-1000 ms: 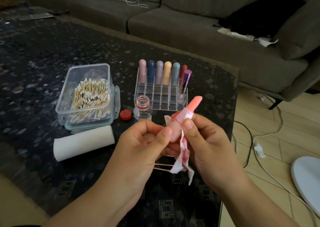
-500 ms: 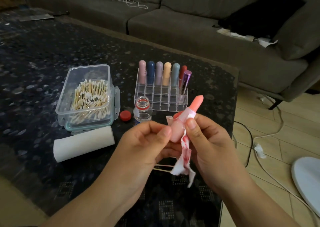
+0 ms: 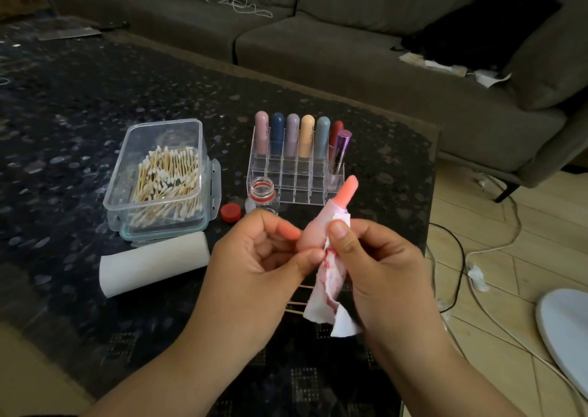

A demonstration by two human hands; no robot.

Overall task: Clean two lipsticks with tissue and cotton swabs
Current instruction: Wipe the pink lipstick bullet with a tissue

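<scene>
Both hands (image 3: 254,257) grip lipstick (image 3: 321,222), tip up-right, tissue (image 3: 331,276) w/ it

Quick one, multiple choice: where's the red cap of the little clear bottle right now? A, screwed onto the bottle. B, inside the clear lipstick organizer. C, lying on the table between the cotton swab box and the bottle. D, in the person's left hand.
C: the red cap lies flat on the table, between the cotton swab box and the small clear bottle, whose neck is open.
</scene>
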